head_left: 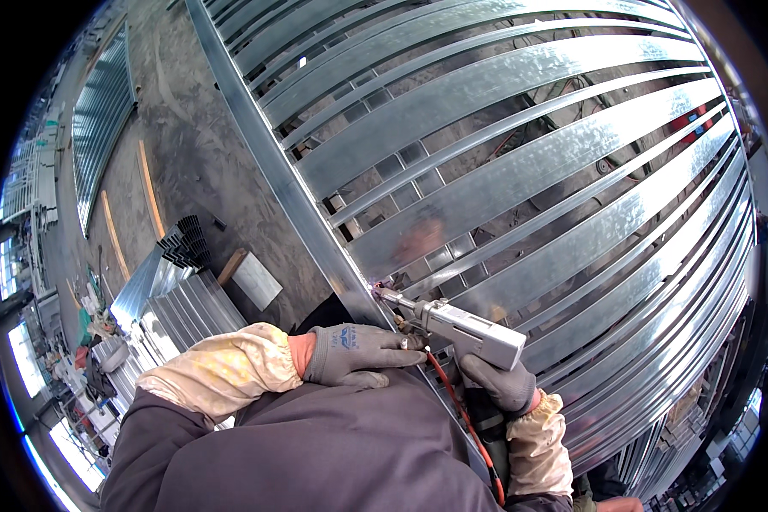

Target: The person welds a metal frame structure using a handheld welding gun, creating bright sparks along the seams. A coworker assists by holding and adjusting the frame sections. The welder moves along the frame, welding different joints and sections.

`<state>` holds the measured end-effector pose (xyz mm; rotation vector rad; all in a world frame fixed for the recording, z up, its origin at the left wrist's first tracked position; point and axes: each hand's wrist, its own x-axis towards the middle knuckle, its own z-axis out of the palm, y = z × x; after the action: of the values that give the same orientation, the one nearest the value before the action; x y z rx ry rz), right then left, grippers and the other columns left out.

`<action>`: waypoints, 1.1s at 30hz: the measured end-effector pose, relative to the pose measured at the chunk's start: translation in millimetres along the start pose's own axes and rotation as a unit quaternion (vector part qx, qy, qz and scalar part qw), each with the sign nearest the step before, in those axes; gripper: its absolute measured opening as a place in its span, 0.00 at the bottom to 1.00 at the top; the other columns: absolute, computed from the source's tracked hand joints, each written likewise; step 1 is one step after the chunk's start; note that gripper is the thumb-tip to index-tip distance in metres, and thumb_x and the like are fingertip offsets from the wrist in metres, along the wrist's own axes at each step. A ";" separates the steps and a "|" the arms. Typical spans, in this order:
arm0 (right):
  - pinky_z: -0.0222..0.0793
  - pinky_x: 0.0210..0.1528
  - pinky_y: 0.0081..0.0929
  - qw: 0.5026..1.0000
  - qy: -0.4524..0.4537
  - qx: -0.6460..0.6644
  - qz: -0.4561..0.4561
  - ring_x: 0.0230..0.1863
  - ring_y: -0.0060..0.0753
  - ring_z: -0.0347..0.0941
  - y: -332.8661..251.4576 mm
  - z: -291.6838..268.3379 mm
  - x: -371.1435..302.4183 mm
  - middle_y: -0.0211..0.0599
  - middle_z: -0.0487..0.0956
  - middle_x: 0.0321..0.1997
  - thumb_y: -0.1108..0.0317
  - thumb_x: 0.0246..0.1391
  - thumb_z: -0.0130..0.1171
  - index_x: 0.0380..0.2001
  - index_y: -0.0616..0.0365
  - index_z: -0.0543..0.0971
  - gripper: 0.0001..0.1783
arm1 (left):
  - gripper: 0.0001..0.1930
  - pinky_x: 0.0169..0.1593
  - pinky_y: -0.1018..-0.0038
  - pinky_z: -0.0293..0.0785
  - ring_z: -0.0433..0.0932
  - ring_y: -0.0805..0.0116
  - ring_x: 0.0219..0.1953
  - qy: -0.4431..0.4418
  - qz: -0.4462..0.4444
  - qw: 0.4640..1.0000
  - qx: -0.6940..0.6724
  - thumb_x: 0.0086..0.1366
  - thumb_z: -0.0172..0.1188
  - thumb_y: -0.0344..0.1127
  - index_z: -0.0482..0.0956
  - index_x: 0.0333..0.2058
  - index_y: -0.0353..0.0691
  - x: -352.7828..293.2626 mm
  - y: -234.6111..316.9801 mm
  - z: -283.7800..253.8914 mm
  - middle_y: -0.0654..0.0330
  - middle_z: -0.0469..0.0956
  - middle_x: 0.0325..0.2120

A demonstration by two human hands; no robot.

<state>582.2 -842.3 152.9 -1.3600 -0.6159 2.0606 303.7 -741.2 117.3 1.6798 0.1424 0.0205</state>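
My right hand (501, 384), in a grey glove, is closed around the grip of a silver handheld welding gun (478, 331). The gun's narrow nozzle (392, 295) points left and touches or nearly touches the long edge rail (269, 162) of a metal slatted panel (520, 179). A small pinkish glow shows at the tip. My left hand (354, 355), gloved too, lies flat with fingers stretched toward the front of the gun, near the rail; what lies under its fingertips is hidden. An orange-red cable (459, 403) hangs from the gun down between my forearms.
Stacked metal profiles (192, 307) and a pale block (256, 280) lie on the floor at the left. Farther off are two wooden strips (150, 189) and another slatted panel (104, 119). Cables (572, 94) and a red object (693, 124) show beneath the slats.
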 end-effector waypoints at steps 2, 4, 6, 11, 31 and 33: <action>0.64 0.31 0.18 0.999 -0.028 0.014 0.014 0.30 0.14 0.65 1.1 -4.3 -0.3 0.26 0.76 0.34 0.65 0.62 0.55 0.54 0.61 0.70 0.20 | 0.31 0.61 0.56 0.63 0.66 0.42 0.59 -0.004 -0.001 1.000 -0.002 0.68 0.48 0.49 0.61 0.65 0.39 1.0 0.5 -0.7 0.43 0.65 0.59; 0.64 0.31 0.18 1.000 -0.015 0.011 0.013 0.29 0.14 0.65 -0.2 -1.4 -3.0 0.26 0.77 0.35 0.66 0.62 0.55 0.57 0.61 0.69 0.22 | 0.31 0.61 0.56 0.63 0.66 0.42 0.59 -0.012 -0.004 1.000 -0.007 0.68 0.48 0.49 0.61 0.64 0.39 3.3 3.2 -3.0 0.43 0.65 0.59; 0.64 0.31 0.18 1.000 -0.004 0.003 0.004 0.29 0.15 0.65 -5.2 3.1 -3.0 0.27 0.77 0.36 0.66 0.61 0.55 0.59 0.60 0.68 0.24 | 0.31 0.60 0.56 0.64 0.67 0.43 0.57 -0.009 0.000 1.000 -0.005 0.68 0.48 0.49 0.62 0.64 0.38 2.4 1.6 -5.2 0.43 0.66 0.58; 0.67 0.34 0.18 1.000 -0.007 -0.003 -0.019 0.32 0.16 0.69 -35.5 13.5 -10.5 0.32 0.78 0.38 0.69 0.61 0.54 0.64 0.60 0.63 0.29 | 0.29 0.54 0.57 0.68 0.72 0.45 0.50 0.013 0.028 0.999 0.027 0.68 0.50 0.46 0.64 0.62 0.35 1.5 4.4 -11.5 0.44 0.71 0.51; 0.69 0.36 0.19 0.998 -0.022 -0.055 -0.007 0.34 0.17 0.72 -78.7 26.7 92.1 0.29 0.81 0.35 0.65 0.62 0.52 0.54 0.62 0.71 0.20 | 0.28 0.47 0.63 0.72 0.76 0.48 0.44 0.283 -0.028 0.952 0.110 0.53 0.59 0.30 0.71 0.55 0.30 -18.5 -10.7 -38.3 0.47 0.75 0.44; 0.69 0.37 0.19 0.999 -0.020 -0.039 -0.021 0.33 0.18 0.72 -76.0 30.7 95.0 0.29 0.80 0.34 0.64 0.62 0.52 0.53 0.62 0.72 0.19 | 0.28 0.47 0.63 0.72 0.76 0.48 0.44 0.286 -0.028 0.951 0.114 0.53 0.59 0.30 0.71 0.55 0.30 -21.0 -14.0 -36.7 0.47 0.75 0.44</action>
<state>541.4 -723.7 152.1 -1.3400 -0.7426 2.0553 278.2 -705.7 109.1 1.8588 0.6505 0.4665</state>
